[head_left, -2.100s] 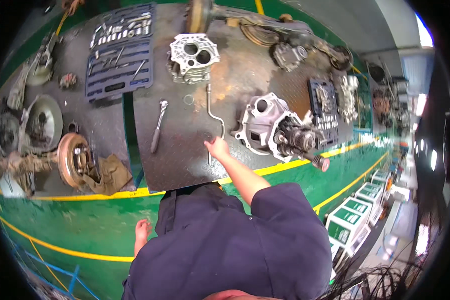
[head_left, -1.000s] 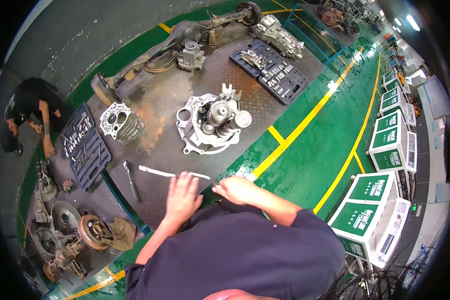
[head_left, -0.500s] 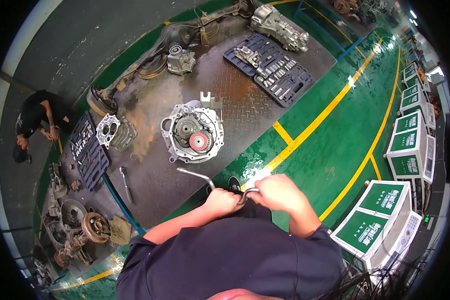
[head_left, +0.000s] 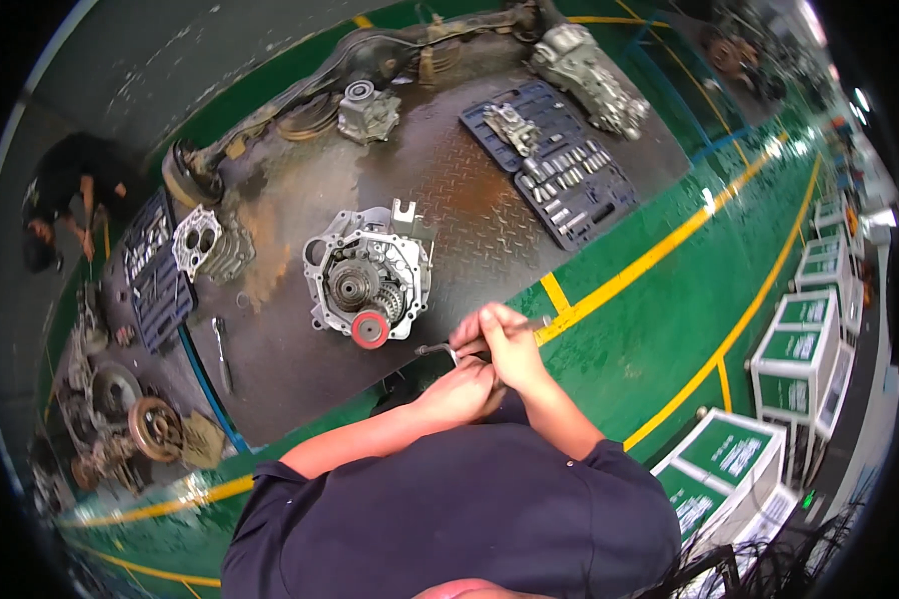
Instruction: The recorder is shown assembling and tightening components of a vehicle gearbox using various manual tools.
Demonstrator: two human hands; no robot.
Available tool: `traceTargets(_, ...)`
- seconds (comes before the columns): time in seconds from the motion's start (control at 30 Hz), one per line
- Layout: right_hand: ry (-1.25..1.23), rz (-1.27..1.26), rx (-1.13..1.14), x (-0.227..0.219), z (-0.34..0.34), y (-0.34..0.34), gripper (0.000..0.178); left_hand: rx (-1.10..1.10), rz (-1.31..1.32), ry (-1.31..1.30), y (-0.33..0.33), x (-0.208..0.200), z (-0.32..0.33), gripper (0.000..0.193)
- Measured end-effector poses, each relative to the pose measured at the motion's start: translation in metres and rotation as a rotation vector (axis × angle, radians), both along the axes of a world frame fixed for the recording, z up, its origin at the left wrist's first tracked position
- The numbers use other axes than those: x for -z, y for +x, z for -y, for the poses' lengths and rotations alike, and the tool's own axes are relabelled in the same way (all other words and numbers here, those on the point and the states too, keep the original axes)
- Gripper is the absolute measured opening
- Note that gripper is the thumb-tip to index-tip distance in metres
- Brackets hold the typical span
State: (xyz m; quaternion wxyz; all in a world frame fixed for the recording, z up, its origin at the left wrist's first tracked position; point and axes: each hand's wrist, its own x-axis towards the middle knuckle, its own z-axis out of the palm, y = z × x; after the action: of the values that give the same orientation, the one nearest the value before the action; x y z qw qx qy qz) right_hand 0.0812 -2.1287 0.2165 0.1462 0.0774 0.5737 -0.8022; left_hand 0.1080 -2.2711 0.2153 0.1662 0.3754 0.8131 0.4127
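At the near edge of the table [head_left: 290,374], both hands [head_left: 457,393] tight around a bent rod [head_left: 434,349].

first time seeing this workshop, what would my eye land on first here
Probably the open gearbox housing mid-workbench, with bare gears and a red-rimmed disc on its near side. Next, the left hand and right hand, gripping a cranked metal bar just off the bench's near edge. To their right, the glossy green floor with yellow lines also stands out.
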Motion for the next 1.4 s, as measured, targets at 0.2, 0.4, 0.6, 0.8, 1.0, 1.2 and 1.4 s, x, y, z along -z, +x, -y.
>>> traceTargets(0.2,0.111,0.398,-0.141,0.088,-0.052,-0.174,0.031,-0.184,0.072,-0.055,-0.055,-0.1,0.016,0.04)
traceTargets(0.4,0.673,-0.152,-0.433,0.168,-0.015,-0.242,0.027,-1.175,-0.431,-0.539,-0.072,-0.069,0.005,0.051)
traceTargets(0.6,0.76,-0.291,-0.505,0.16,-0.009,-0.242,0.027,-1.416,-0.544,-0.628,-0.085,-0.023,0.006,0.033)
traceTargets(0.8,0.719,-0.369,-0.403,0.158,-0.024,-0.213,0.019,-1.301,-0.808,-0.591,-0.076,-0.005,0.034,0.03)
traceTargets(1.0,0.602,-0.425,-0.531,0.164,-0.064,-0.134,0.024,-1.246,-0.634,-0.57,-0.067,-0.015,0.069,0.028)
traceTargets(1.2,0.522,-0.377,-0.759,0.134,-0.094,-0.131,0.028,-1.009,-0.685,-0.631,-0.067,-0.024,0.097,0.031)
traceTargets(1.4,0.608,-0.345,-0.132,0.086,-0.159,-0.169,0.014,-1.336,-0.448,-0.539,-0.052,-0.022,0.075,0.033)
